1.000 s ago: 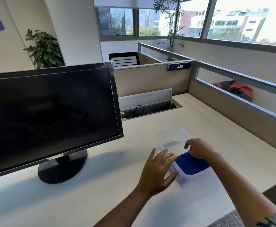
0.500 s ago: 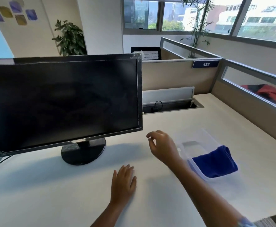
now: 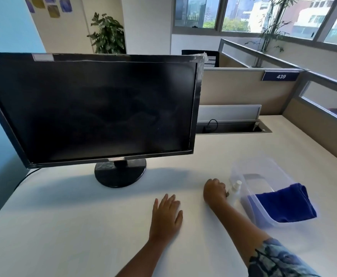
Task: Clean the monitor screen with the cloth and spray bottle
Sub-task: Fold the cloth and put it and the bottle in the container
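Note:
A black monitor (image 3: 91,108) with a dark screen stands on a round base at the left of the white desk (image 3: 64,226). A small white spray bottle (image 3: 234,191) stands upright on the desk, right beside a clear plastic container (image 3: 263,166). A blue cloth (image 3: 285,204) lies folded in the near end of that container. My right hand (image 3: 214,189) rests on the desk with curled fingers against the bottle's left side. My left hand (image 3: 166,214) lies flat on the desk, fingers spread, holding nothing.
Beige cubicle partitions (image 3: 243,86) wall the desk at the back and right. An open cable tray (image 3: 231,127) with a black cable sits behind the monitor's right edge. A black cable (image 3: 22,180) runs off the desk's left side.
Both hands left the container. My right hand lowered to the desk beside it, where the spray bottle now stands. My left hand settled flat on the desk. The view swung left.

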{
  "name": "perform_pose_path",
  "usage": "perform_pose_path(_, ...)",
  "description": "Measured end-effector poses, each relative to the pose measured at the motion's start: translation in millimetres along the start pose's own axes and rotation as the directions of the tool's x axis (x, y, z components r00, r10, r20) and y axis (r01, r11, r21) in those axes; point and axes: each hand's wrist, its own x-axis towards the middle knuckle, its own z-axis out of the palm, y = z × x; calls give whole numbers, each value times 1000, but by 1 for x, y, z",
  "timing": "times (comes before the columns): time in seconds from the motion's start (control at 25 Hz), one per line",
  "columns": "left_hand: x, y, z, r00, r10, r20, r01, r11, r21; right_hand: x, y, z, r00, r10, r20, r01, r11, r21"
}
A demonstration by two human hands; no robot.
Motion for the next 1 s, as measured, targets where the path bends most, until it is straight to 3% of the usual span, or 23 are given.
perform_pose_path(0.12,0,0,1,1000,-9,10,9,1000,-7,-4,-1,4,996,-74,-58,75,997,10)
perform_pose_path(0.32,1,-2,3,1000,15,3,-15,1000,-6,-31,-4,-29,954,-182,-239,248,926,284)
perform_pose_path(0.44,0,-1,3,1000,15,6,-15,1000,-9,-51,21,-60,873,-57,-484,359,748,559)
perform_pose_path(0.56,7,11,3,999,-33,-1,33,995,-91,-65,68,-82,756,117,-644,422,666,616)
perform_pose_path(0.68,26,43,0,999,25,39,-14,968,-251,-62,106,-80,793,229,-565,328,620,712)
perform_pose_path(0.8,53,84,-3,981,122,153,-49,911,-409,-60,119,-62,847,294,-443,262,494,829)
perform_pose_path(1.0,84,128,-1,905,148,398,90,848,-522,-59,115,-40,818,272,-506,365,433,824)
